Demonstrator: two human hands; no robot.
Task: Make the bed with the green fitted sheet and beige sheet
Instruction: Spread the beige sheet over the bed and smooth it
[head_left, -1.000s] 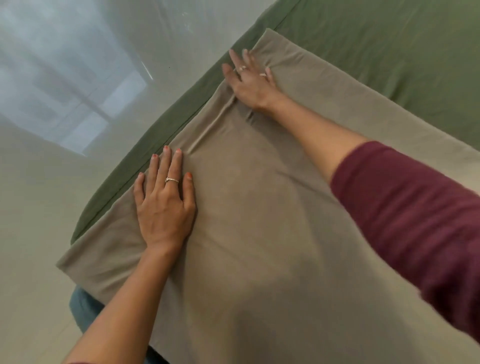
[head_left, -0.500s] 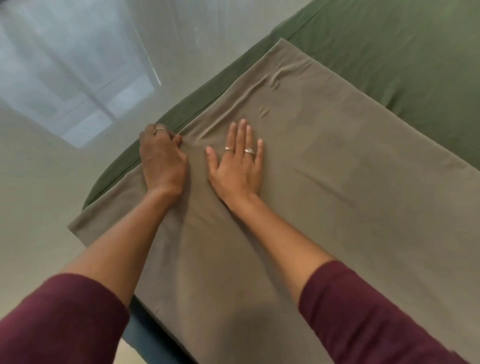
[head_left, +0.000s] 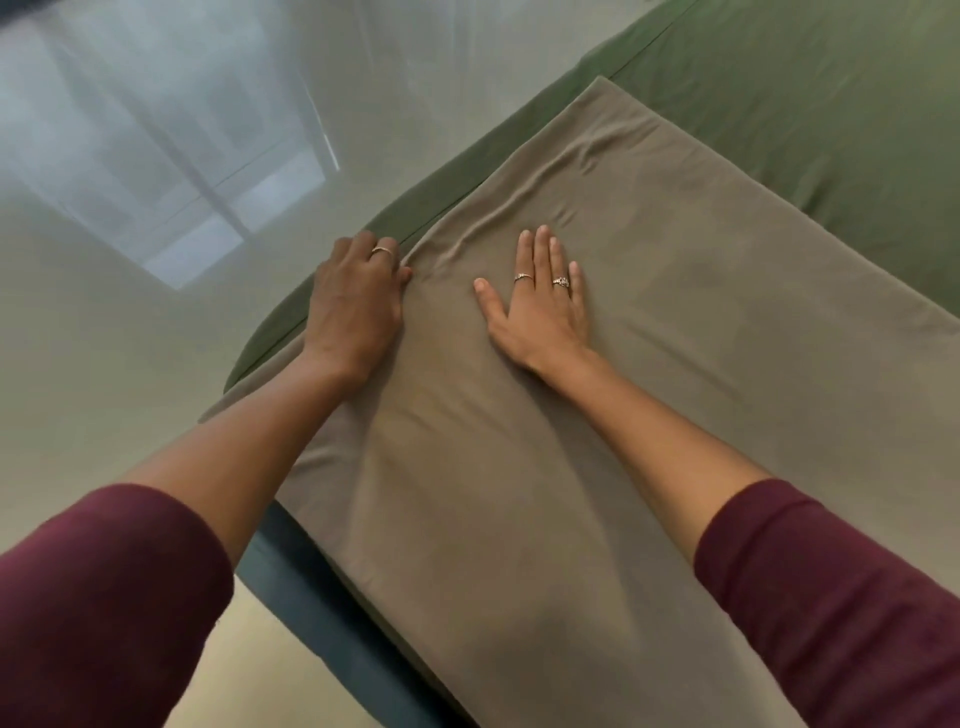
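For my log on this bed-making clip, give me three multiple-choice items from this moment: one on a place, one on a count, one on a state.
1. Where is the left hand?
A. At the beige sheet's left edge, beside the green fitted sheet
B. On the floor
C. Raised in the air

2. How many rings show on the right hand?
A. None
B. Two
C. Four

3. How does the right hand lie?
A. Closed in a fist
B. Pinching a fold
C. Flat, fingers spread, palm down

Answers:
1 A: its fingers curl over that edge where the green strip begins.
2 B: two fingers each wear one ring.
3 C: the palm presses on the beige cloth with the fingers open.
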